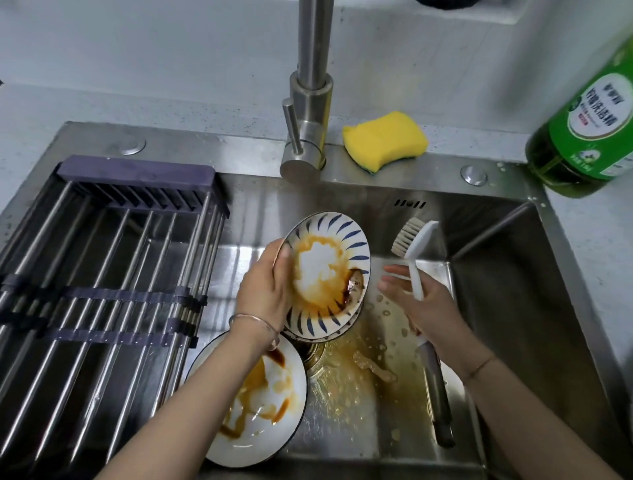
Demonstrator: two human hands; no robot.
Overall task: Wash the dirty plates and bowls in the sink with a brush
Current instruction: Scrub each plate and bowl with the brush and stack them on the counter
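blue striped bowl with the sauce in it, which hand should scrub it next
Right. The right hand holds the white long-handled brush, bristles near the stained blue-striped ceramic bowl, which the left hand grips by its rim.

Faucet (pixel 310 85) spout is cut off by the top edge, as is a dark object (pixel 445 2) beside it (not identifiable). Detergent bottle (pixel 589 130) is clipped by the right edge; its label print is too blurred to be read. Drying rack (pixel 102 274) is cut by the left edge. White plate (pixel 270 431) is partly covered by the left forearm. Under the striped bowl (pixel 325 270) only the rim of another dish (pixel 301 335) is seen. Left hand (pixel 263 291) fingers behind that bowl are hidden. Dish brush (pixel 416 260) handle is covered mid-length by the right hand (pixel 428 305).
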